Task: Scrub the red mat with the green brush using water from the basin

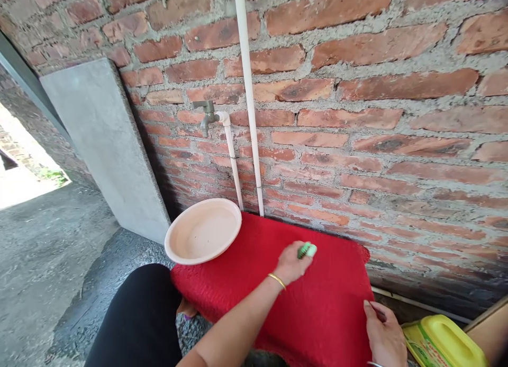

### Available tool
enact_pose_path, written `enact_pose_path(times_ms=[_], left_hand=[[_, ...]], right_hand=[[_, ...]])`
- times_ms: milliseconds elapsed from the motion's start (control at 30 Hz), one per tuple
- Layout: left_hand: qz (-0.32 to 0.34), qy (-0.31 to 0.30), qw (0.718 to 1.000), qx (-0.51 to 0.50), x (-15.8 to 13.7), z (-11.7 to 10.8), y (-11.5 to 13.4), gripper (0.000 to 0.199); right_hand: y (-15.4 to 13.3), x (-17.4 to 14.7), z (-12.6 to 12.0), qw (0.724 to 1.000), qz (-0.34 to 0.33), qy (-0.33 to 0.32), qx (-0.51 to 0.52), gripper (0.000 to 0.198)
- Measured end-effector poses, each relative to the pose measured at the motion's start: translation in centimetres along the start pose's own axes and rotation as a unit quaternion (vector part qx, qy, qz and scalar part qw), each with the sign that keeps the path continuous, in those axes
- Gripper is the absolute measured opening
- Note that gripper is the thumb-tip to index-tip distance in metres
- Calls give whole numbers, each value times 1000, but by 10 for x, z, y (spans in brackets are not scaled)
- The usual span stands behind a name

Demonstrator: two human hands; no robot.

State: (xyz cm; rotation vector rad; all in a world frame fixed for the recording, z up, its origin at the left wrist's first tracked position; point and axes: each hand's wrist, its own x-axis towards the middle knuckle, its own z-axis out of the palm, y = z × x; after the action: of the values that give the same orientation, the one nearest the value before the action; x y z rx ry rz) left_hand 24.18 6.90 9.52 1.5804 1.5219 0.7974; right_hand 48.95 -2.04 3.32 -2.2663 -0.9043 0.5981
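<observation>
A red cloth [317,303] lies spread over a low table or bench. My left hand [292,262], with a gold bangle at the wrist, is closed round a small green brush [307,249] with a pale mint end and darker ridges. It is over the cloth, near its middle. At the cloth's right edge is my right hand [384,330], its thumb and fingers pinched on the red fabric. A pale pink basin [204,232] rests at the far left corner of the cloth, with a little cloudy water or residue inside.
Behind stands a brick wall [357,134] with a tap [207,116] and white pipes [248,92]. A grey slab [107,145] leans at the left. A yellow jug [444,343] is at the lower right. Wet concrete floor [107,272] shows at the left.
</observation>
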Motion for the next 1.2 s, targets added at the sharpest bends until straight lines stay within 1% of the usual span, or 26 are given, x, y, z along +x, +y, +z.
enact_pose_path(times_ms=[67,133,200,267,333,400,467,600,667,767,833,867,900,967,1000,1033,1100,1200], left_hand=[[-22,102,988,111,13,-35,-16,39],[-55,161,963,206,20,-65,-29,42],[-84,188,942,264,23,-83,-37,45],[-96,193,930,298,26,-87,-40,46],[-91,187,923,325,29,-80,-36,47],[-77,171,920,345,33,-65,-27,49],[-58,148,923,351,37,-45,-14,51],[-11,83,940,330,36,2,20,54],[30,37,951,305,29,27,36,54],[115,-59,962,241,11,61,55,51],[155,-127,965,170,-3,77,61,49],[157,-160,967,124,-8,82,61,48],[145,-189,968,75,-12,84,60,48],[86,-223,971,-11,-16,82,53,49],[48,-225,972,-42,-15,78,48,50],[13,-214,975,-65,-13,72,43,51],[-23,-157,984,-83,-5,56,30,50],[-15,-36,999,-28,10,28,13,39]], right_hand=[[-1,-1,0,1000,11,-10,10,56],[-3,-2,0,1000,17,-18,16,57],[-5,-5,-1,1000,21,-20,12,58],[-8,-7,-2,999,28,-15,1,59],[-10,-10,-4,999,35,-15,-5,60],[-11,-11,-4,999,35,-16,-4,60],[-11,-12,-4,999,28,-16,-4,60],[-10,-10,-3,999,29,-19,-11,60],[-10,-9,-3,999,38,-21,-20,60],[-10,-9,-3,998,42,-16,-31,59],[-12,-9,-4,999,38,-16,-35,59],[-12,-10,-4,999,38,-18,-36,59],[-13,-10,-5,999,38,-20,-33,59],[-15,-12,-6,999,42,-22,-23,59],[-16,-13,-6,999,44,-23,-20,58],[-17,-13,-7,998,47,-24,-19,58],[-19,-15,-7,998,54,-27,-22,59],[-19,-16,-7,997,64,-26,-24,59]])
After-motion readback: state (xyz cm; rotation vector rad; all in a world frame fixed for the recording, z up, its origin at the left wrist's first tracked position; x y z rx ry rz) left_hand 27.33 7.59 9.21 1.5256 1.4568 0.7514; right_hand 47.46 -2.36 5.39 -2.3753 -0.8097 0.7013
